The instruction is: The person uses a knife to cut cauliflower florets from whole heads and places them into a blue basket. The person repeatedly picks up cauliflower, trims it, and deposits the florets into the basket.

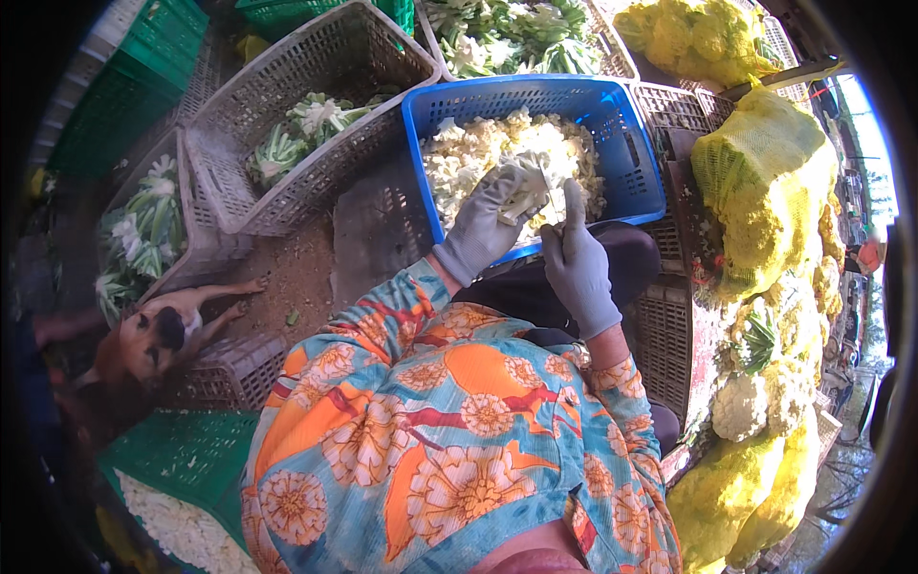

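Note:
My left hand (pixel 479 226), in a pale grey work glove, grips a piece of cauliflower (pixel 525 183) with its cut stem turned towards me. A knife, its thin blade (pixel 549 188) against the cauliflower, is in my gloved right hand (pixel 579 269). The right index finger lies stretched along the knife; its handle is hidden in my palm. Both hands are above a blue plastic crate (pixel 630 183), near its front rim. Cut cauliflower florets (pixel 459 154) cover the crate's bottom in a thick layer.
Grey plastic crates with leafy trimmings (pixel 276 154) stand ahead and left. A dog (pixel 154 330) lies at the left beside a low crate (pixel 247 377). Green crates (pixel 186 445) flank the left side. Yellow mesh sacks (pixel 764 172) and whole cauliflowers (pixel 739 405) line the right.

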{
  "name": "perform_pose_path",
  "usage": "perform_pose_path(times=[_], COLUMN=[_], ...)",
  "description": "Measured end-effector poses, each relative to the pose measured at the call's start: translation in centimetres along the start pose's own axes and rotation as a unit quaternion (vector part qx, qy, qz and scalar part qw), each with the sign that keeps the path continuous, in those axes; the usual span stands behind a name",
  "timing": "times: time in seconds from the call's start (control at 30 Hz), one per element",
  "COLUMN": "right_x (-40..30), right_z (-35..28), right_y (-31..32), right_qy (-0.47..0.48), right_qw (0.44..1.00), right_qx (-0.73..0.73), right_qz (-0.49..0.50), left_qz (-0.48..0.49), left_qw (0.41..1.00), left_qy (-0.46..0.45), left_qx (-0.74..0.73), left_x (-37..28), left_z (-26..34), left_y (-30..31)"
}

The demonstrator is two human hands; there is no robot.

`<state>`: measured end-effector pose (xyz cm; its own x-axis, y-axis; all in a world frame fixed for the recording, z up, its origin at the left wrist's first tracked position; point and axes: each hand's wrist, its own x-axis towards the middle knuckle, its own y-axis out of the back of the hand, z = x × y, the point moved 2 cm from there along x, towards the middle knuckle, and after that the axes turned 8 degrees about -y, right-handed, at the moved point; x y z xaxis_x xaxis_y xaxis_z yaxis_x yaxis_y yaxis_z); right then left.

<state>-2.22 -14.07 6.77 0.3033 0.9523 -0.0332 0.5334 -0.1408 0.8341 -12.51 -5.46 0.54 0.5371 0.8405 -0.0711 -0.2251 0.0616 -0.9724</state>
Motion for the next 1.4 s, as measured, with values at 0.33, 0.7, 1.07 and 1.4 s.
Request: perform_pose_path(times=[0.33,0.7,1.07,1.4], right_x=[1.7,2.7,1.7,-0.4], right_z=[1.1,-1.2,-0.3,-0.2], right_y=[-1.0,-1.1,-0.4,1.8], right_qy=[-0.193,-0.206,-0.269,-0.02], right_qw=[0.938,0.871,0.776,0.985], right_qx=[0.273,0.426,0.565,0.171], right_qz=[-0.094,-0.133,-0.078,-0.021], left_qz=[-0.007,-0.055,-0.126,-0.06], left_qw=[0.994,0.775,0.903,0.993], left_qy=[-0.056,-0.091,-0.075,0.063], left_qx=[0.092,0.623,0.404,0.084], left_x=[-0.4,0.6,-1.9,0.9], left_z=[-1.0,2.3,1.5,1.6], left_y=[1.3,1.1,-2.1,0.5])
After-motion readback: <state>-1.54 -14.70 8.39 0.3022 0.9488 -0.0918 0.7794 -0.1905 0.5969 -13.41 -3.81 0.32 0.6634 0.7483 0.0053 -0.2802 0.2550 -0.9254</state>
